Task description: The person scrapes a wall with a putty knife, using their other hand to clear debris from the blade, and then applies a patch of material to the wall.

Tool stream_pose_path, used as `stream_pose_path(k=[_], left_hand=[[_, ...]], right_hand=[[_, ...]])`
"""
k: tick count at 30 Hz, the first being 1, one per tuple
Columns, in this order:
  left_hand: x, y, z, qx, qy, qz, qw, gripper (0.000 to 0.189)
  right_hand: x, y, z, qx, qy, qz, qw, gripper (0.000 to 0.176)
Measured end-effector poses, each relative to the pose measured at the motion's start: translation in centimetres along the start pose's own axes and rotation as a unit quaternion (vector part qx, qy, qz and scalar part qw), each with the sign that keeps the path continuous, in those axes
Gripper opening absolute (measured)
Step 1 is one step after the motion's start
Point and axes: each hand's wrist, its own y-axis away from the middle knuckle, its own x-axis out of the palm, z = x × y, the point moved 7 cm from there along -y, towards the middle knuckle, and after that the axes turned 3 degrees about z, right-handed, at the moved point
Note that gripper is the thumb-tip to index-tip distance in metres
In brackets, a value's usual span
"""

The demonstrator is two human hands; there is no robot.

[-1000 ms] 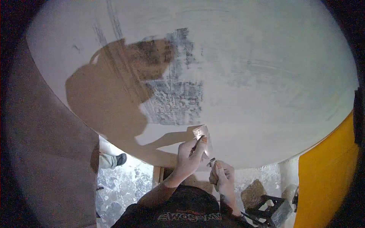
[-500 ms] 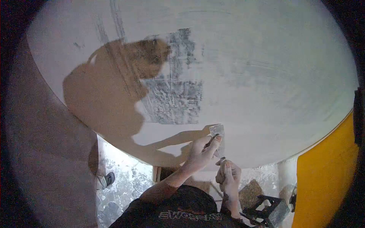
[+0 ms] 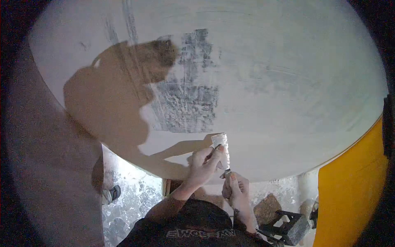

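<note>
My right hand (image 3: 236,188) is closed around the handle of a putty knife (image 3: 221,139), whose whitish, smeared blade points up and away from me. Against that blade my left hand (image 3: 205,161) is pinched, thumb and fingers together. A small dark piece shows between them, but I cannot make out what it is. Both hands look dusty white. Just beyond them is a large, pale curved surface (image 3: 267,123) with a dark, scraped-looking patch (image 3: 189,107). My shadow falls over its left part.
An orange-yellow panel (image 3: 349,189) stands at the right. Below are a black step-like object (image 3: 284,226), a brown block (image 3: 267,208) and a white-spattered floor (image 3: 133,181). A person's shoe (image 3: 116,192) shows at lower left, beside a grey-brown surface (image 3: 53,164).
Both hands and the putty knife have shifted left together. The blade now catches brighter light along its right edge. The view and my shadow have also moved slightly.
</note>
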Motion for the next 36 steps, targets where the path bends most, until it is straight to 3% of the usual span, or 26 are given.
stream_pose_path(k=[2,4,7,11,12,14,15,16,18,19,26,29,31,36], left_hand=[[-0.2,0.3,-0.7,0.031,-0.019,-0.019,0.999,0.035],[-3.4,0.8,-0.7,-0.007,0.016,-0.042,0.999,0.035],[-5.8,0.9,1.7,0.018,-0.002,-0.068,0.997,0.035],[-6.0,1.9,-0.9,-0.030,0.036,-0.095,0.994,0.033],[-5.7,1.6,-0.9,-0.031,0.036,-0.098,0.994,0.033],[-4.2,1.1,-0.1,-0.065,0.018,-0.019,0.998,0.033],[-3.8,0.5,1.0,0.037,-0.083,-0.006,0.996,0.032],[-3.2,0.1,1.8,0.035,-0.084,-0.008,0.996,0.032],[-0.7,-0.7,2.0,0.041,-0.027,0.048,0.998,0.031],[-0.3,-0.6,0.3,0.060,-0.080,0.048,0.994,0.031],[-0.7,-1.1,1.8,0.035,-0.077,0.044,0.995,0.033],[-2.0,-0.9,0.7,0.072,-0.030,-0.032,0.996,0.044],[-2.6,-1.2,1.6,0.059,-0.071,-0.022,0.995,0.044],[-2.5,-1.1,1.7,0.041,-0.049,0.002,0.998,0.043]], right_hand=[[0.4,0.3,1.1,0.022,-0.008,-0.007,1.000,0.032],[3.2,-0.7,-0.4,0.053,0.000,0.025,0.998,0.032],[4.7,-1.5,-0.6,-0.026,0.055,0.069,0.996,0.032],[5.3,-1.7,-1.5,0.012,0.063,0.130,0.990,0.030],[4.9,-1.7,-2.0,0.001,0.064,0.105,0.992,0.030],[4.5,-1.1,-2.5,-0.008,0.063,0.084,0.994,0.031],[3.7,-0.7,-2.6,-0.016,0.063,0.028,0.997,0.030],[2.9,-0.5,-2.5,-0.025,0.063,-0.028,0.997,0.030],[2.2,-0.3,-2.1,-0.034,0.017,-0.038,0.999,0.029],[1.7,-0.3,-1.8,-0.046,-0.028,-0.050,0.997,0.028],[1.7,-0.9,-3.1,-0.039,0.024,-0.057,0.997,0.029],[2.9,-1.6,-3.4,-0.048,0.038,-0.028,0.998,0.030],[3.3,-2.1,-3.0,-0.133,0.056,-0.038,0.989,0.031],[3.8,-2.3,-3.1,-0.115,0.025,-0.022,0.993,0.033]])
